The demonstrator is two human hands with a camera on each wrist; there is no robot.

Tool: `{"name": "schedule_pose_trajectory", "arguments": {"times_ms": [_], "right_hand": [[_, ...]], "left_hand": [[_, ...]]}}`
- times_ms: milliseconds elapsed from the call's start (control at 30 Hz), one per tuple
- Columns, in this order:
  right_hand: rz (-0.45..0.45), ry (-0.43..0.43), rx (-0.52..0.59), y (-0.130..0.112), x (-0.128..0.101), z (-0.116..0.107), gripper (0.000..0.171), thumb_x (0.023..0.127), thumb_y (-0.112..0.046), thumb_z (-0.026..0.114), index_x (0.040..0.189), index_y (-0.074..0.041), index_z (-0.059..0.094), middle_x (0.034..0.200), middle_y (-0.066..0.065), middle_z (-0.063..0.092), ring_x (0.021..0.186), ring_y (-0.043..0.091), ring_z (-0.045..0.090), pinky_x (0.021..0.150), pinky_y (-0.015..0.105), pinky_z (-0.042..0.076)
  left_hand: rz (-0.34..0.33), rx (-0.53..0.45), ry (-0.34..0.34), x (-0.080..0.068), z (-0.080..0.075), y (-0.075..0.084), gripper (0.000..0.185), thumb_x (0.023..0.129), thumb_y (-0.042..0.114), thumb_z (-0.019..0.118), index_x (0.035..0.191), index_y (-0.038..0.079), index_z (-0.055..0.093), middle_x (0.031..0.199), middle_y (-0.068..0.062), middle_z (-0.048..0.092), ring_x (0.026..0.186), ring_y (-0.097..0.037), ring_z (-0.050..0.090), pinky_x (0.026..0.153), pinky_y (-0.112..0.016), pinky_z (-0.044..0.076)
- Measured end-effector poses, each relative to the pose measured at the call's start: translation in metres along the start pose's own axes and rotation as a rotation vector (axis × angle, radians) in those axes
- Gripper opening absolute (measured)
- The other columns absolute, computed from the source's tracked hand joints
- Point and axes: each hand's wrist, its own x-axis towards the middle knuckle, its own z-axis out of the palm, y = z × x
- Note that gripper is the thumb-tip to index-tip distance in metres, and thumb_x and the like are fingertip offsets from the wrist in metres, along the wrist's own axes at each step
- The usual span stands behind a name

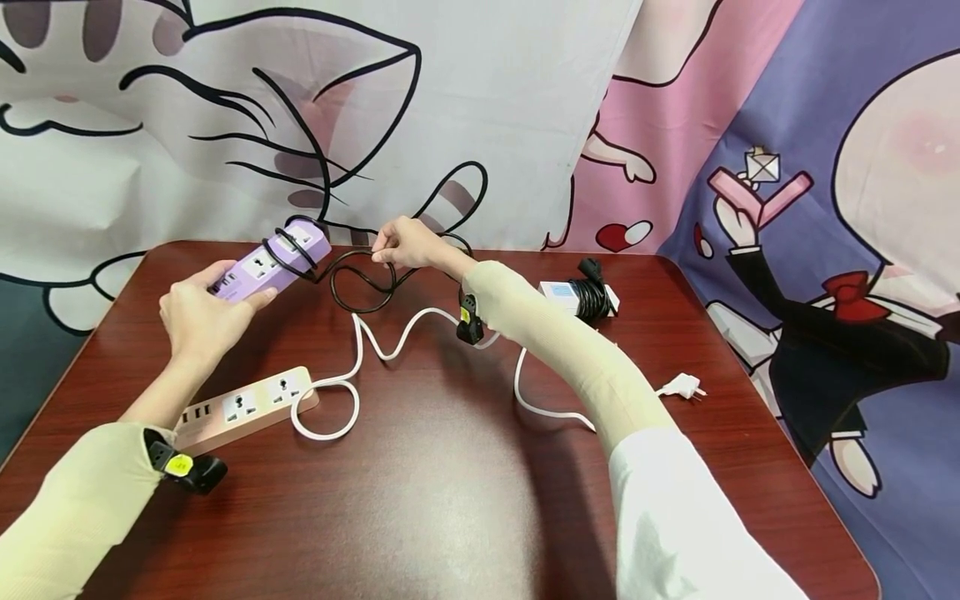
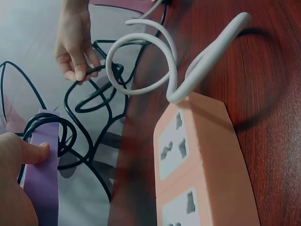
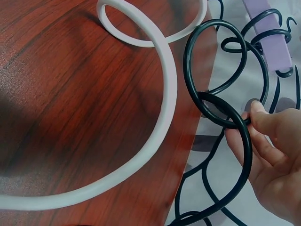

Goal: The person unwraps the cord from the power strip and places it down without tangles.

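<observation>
My left hand (image 1: pixel 198 312) grips a purple power strip (image 1: pixel 272 262) and holds it above the far left of the dark wooden table (image 1: pixel 450 467); the thumb (image 2: pixel 29 153) lies on its side. A black cord (image 1: pixel 360 283) is looped round the strip's far end and trails right in coils. My right hand (image 1: pixel 405 243) pinches that black cord (image 3: pixel 221 117) between thumb and fingers near the table's far edge. A pink power strip (image 1: pixel 251 404) lies flat below my left hand, and its white cord (image 1: pixel 390 342) winds across the table to a white plug (image 1: pixel 682 387).
A white adapter with a bundled black cable (image 1: pixel 588 296) lies at the far right of the table. A cartoon-printed cloth (image 1: pixel 450 108) hangs behind the table. Both wrists wear small black cameras (image 1: pixel 470 321).
</observation>
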Motion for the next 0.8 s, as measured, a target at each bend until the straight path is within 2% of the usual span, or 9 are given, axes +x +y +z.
{"name": "schedule_pose_trajectory", "arguments": {"times_ms": [133,333,567,800], "right_hand": [[0.0,0.01,-0.045,-0.001,0.001,0.0,0.017,0.092,-0.018,0.064,0.098,-0.003,0.069,0.099,0.019,0.072,0.082,0.017,0.068,0.074,0.025,0.055],[0.027,0.046,-0.098,-0.001,0.001,0.0,0.017,0.092,-0.019,0.065,0.097,-0.004,0.072,0.096,0.014,0.074,0.077,0.015,0.068,0.066,0.018,0.051],[0.13,0.114,-0.013,0.001,0.002,-0.001,0.018,0.091,-0.02,0.065,0.098,-0.005,0.072,0.096,0.013,0.074,0.083,0.026,0.072,0.065,0.02,0.053],[0.185,0.206,-0.034,0.002,0.002,-0.004,0.016,0.091,-0.022,0.065,0.095,-0.011,0.074,0.093,0.006,0.075,0.075,0.019,0.071,0.063,0.019,0.051]], "left_hand": [[0.003,-0.007,-0.018,-0.002,-0.001,0.005,0.058,0.077,0.032,0.077,0.127,0.008,0.061,0.116,-0.03,0.063,0.109,-0.047,0.046,0.091,-0.054,0.026],[0.006,-0.013,-0.048,-0.005,-0.001,0.01,0.06,0.078,0.034,0.077,0.129,0.01,0.06,0.117,-0.029,0.063,0.111,-0.047,0.046,0.09,-0.053,0.027],[0.032,0.016,-0.099,-0.006,-0.004,0.016,0.061,0.077,0.039,0.077,0.129,0.012,0.061,0.115,-0.028,0.064,0.105,-0.042,0.049,0.076,-0.043,0.028],[0.028,0.045,-0.169,-0.008,-0.006,0.018,0.065,0.077,0.044,0.076,0.131,0.013,0.059,0.118,-0.028,0.062,0.109,-0.046,0.044,0.077,-0.044,0.029]]}}
